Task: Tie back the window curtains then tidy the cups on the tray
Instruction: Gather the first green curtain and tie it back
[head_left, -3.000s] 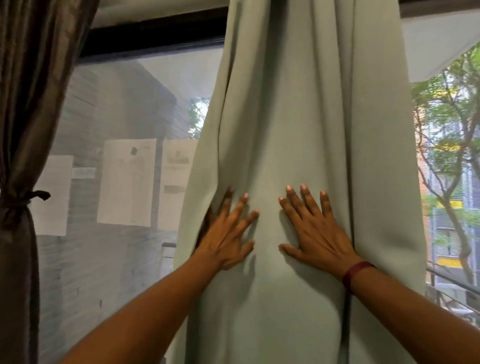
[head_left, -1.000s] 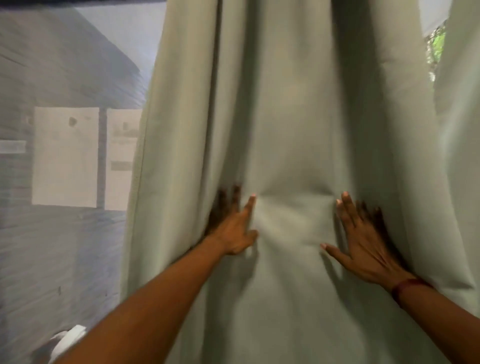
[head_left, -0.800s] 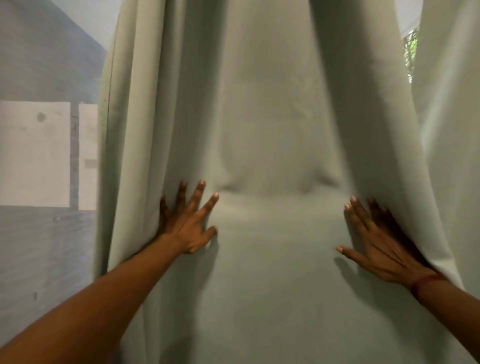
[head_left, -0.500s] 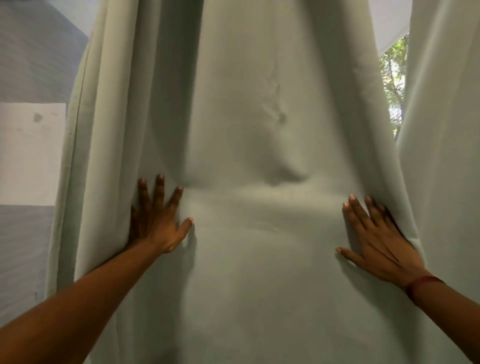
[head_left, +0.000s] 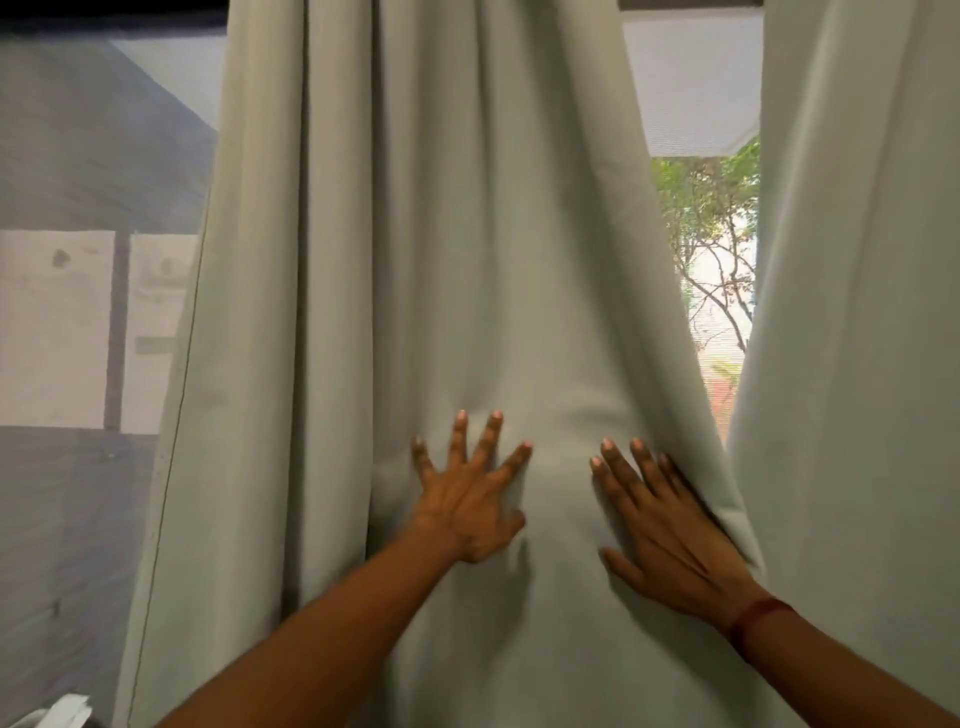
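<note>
A pale grey-green curtain hangs in folds across the middle of the head view. My left hand lies flat on its front with the fingers spread. My right hand presses flat near the curtain's right edge, its outer fingers tucked under a fold. Neither hand holds anything. A second pale curtain panel hangs at the right. No cups or tray are in view.
Window glass shows at the left with white paper sheets seen through it. Between the two panels a gap shows trees outside. A white object sits at the bottom left corner.
My left hand has slid right across the curtain, from its left folds toward the middle, bunching the fabric. My right hand stays near the right edge. The gap to the right panel has widened.
</note>
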